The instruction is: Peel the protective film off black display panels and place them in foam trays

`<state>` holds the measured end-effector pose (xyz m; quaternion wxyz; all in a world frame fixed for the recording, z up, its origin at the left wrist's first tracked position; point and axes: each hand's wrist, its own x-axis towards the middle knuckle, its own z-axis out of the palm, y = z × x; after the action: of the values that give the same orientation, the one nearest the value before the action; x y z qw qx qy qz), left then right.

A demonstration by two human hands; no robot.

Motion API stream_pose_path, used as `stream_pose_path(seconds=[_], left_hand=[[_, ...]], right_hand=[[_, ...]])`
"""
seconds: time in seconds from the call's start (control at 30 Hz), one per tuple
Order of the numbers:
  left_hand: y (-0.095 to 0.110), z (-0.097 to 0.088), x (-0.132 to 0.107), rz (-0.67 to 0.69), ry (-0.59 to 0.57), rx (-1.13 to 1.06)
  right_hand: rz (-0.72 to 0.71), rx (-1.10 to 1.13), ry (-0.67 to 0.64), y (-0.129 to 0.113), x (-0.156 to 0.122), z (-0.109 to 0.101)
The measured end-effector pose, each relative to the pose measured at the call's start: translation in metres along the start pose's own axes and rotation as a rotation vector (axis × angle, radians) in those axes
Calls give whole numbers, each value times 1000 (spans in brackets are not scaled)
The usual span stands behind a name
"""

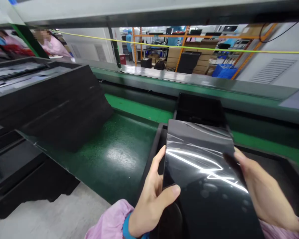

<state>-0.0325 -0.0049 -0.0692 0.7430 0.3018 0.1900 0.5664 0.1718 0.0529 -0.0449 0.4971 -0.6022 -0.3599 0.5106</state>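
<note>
Panel [201,205] held over a tray [151,159]

Panel: one, dark and glossy, marked with streaks of reflected light; held tilted in front of the wearer, between both hands; it covers much of the tray, and whether the two touch cannot be told.

Left hand [151,199]: closed on the panel's left edge, thumb flat on the glossy face, a finger along the side; pink sleeve [109,220], blue band [126,225] at the wrist.

Right hand [266,189]: holding the right edge, one digit at the rim; its other fingers hidden.

Tray: black, its left rim showing beside the panel; contents hidden by the panel; beyond it, a black slab [201,108], kind unclear.

Stack [52,109]: black, box-like, at left on the green bench [119,156]; its top compartments hold pale sheets and dark bars, too unclear to name; below at far left, a black case [15,159] with a recessed top.

Background: orange rack [181,49] with cartons [174,56]; blue bag [224,70], contents hidden; a person [56,44] in pink at upper left.
</note>
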Motion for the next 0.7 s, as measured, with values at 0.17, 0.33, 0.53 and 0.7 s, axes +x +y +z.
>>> stream_pose_path(seconds=[0.17,0.33,0.53,0.7], left_hand=[[1,4,-1,-69,-65,84],[6,8,0,-167,-33,164],[3,15,-5,-80,-53,193],[-8,14,-15,-60,-26,223]], right_hand=[[168,186,-71,-5,-8,2],[126,243,18,-9,-11,6],[42,156,26,-1,-5,2],[-198,-130,231,8,4,-4]])
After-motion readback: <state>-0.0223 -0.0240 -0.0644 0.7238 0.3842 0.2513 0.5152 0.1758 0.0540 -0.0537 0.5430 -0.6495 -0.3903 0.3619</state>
